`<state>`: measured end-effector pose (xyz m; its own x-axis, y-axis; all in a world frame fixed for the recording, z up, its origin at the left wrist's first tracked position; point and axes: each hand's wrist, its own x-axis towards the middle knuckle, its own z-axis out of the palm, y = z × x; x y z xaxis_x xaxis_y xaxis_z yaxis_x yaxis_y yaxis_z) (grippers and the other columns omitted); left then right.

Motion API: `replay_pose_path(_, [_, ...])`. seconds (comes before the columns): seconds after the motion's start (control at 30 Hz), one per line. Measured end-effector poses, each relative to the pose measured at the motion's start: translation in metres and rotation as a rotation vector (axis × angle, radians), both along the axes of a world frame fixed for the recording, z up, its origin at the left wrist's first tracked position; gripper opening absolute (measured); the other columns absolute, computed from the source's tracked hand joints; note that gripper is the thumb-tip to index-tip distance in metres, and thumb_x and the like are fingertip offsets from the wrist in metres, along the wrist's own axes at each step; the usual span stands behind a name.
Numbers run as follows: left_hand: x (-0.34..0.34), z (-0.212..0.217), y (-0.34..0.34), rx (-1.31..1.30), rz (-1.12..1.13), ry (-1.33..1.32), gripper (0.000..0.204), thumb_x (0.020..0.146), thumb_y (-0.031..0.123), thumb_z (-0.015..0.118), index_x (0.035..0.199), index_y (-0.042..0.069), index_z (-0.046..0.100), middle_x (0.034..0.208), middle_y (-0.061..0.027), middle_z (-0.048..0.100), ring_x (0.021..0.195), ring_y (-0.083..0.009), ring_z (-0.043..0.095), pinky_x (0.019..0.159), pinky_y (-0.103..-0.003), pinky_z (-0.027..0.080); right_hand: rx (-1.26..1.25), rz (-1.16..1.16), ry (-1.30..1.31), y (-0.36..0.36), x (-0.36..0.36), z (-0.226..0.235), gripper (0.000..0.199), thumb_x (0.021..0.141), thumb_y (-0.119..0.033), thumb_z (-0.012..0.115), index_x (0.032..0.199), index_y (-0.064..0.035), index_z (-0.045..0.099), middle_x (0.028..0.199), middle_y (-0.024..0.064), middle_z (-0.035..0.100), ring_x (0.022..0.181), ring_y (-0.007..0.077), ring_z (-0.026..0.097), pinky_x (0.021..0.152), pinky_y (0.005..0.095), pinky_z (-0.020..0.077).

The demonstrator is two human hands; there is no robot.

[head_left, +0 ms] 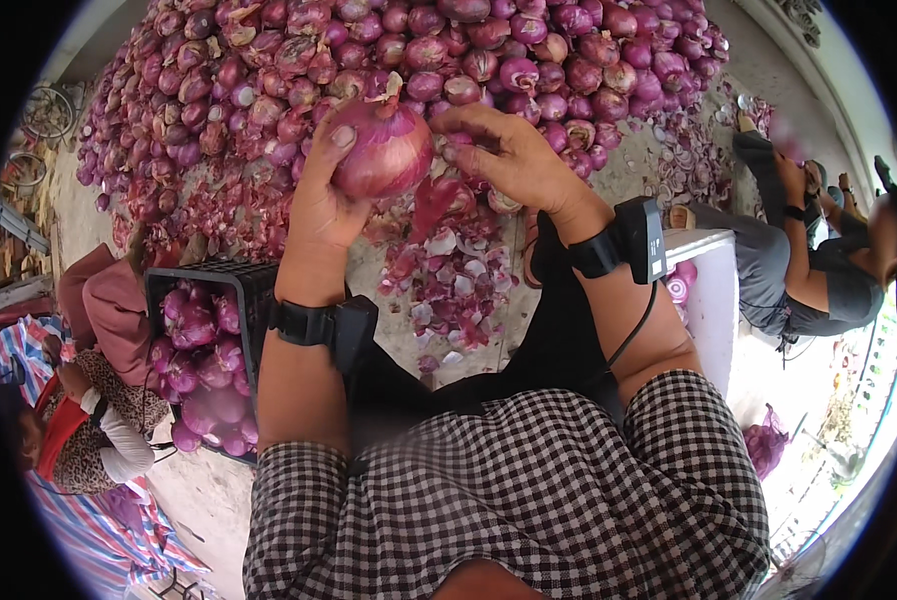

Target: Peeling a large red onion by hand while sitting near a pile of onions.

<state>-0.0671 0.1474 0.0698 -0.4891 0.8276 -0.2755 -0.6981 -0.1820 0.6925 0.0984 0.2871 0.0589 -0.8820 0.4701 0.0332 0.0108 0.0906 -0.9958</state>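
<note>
A large red onion (pixel 386 152) with a dry stem tip pointing up is in my left hand (pixel 330 205), the thumb lying across its side. Just right of it is my right hand (pixel 523 160), its thumb and fingers bent towards the onion and apart from each other. I make out nothing between them. Loose reddish skin (pixel 436 205) shows below the onion, in front of the heap; whether it hangs from the onion I cannot tell. Peeled scraps (pixel 453 285) lie on the floor beneath my hands.
A big heap of red onions (pixel 418 50) fills the far side. At my left stands a black crate (pixel 253 300) of peeled onions (pixel 203 345); at my right, a white box (pixel 708 290) with onions. People sit on both sides, and a purple net bag (pixel 765 440) lies at right.
</note>
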Motion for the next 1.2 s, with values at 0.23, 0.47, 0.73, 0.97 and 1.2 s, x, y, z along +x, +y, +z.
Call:
replay_pose_path(0.23, [0.009, -0.004, 0.008, -0.031, -0.062, 0.24, 0.055, 0.08, 0.017, 0.071, 0.127, 0.004, 0.046, 0.119, -0.0125, 0.054, 0.112, -0.0237, 0.054, 0.097, -0.039, 0.047, -0.242, -0.055, 0.193, -0.011, -0.013, 0.0, 0.035, 0.088, -0.016, 0.064, 0.12, -0.0019, 0.059, 0.117, 0.0075, 0.06, 0.102, 0.016, 0.058, 0.09, 0.0296, 0.0454])
replay_pose_path(0.47, [0.028, -0.008, 0.016, -0.058, -0.102, 0.221, 0.047, 0.092, 0.025, 0.058, 0.131, 0.002, 0.045, 0.13, -0.0113, 0.049, 0.121, -0.0223, 0.049, 0.102, -0.038, 0.041, -0.543, -0.172, 0.37, -0.012, -0.023, -0.015, 0.02, 0.091, -0.013, 0.059, 0.105, 0.0002, 0.064, 0.095, 0.0049, 0.065, 0.088, 0.0122, 0.058, 0.086, 0.0271, 0.0461])
replay_pose_path(0.73, [0.024, -0.007, 0.017, -0.09, -0.144, 0.139, 0.046, 0.099, 0.033, 0.039, 0.13, -0.001, 0.044, 0.129, -0.0134, 0.05, 0.119, -0.0241, 0.051, 0.101, -0.039, 0.042, -0.761, -0.273, 0.411, -0.013, -0.029, -0.005, 0.015, 0.092, -0.009, 0.055, 0.096, 0.0009, 0.066, 0.092, 0.0066, 0.067, 0.086, 0.0142, 0.062, 0.081, 0.0268, 0.0495])
replay_pose_path(0.97, [0.032, -0.003, 0.021, -0.015, -0.287, 0.245, 0.054, 0.099, 0.036, 0.034, 0.134, -0.003, 0.041, 0.134, -0.0151, 0.047, 0.124, -0.0257, 0.047, 0.103, -0.039, 0.04, -0.485, -0.261, 0.456, 0.0, -0.014, -0.005, 0.017, 0.094, -0.009, 0.052, 0.091, 0.0026, 0.064, 0.082, 0.007, 0.067, 0.077, 0.0125, 0.062, 0.075, 0.0265, 0.0492])
replay_pose_path(1.2, [0.016, -0.023, 0.016, -0.102, -0.074, 0.817, 0.045, 0.092, 0.017, 0.052, 0.131, -0.004, 0.045, 0.126, -0.0165, 0.054, 0.116, -0.0228, 0.052, 0.1, -0.036, 0.04, -0.547, -0.264, 0.459, -0.007, -0.024, -0.019, 0.013, 0.092, -0.008, 0.055, 0.095, 0.0018, 0.064, 0.085, 0.0019, 0.066, 0.078, 0.0079, 0.058, 0.07, 0.0244, 0.047])
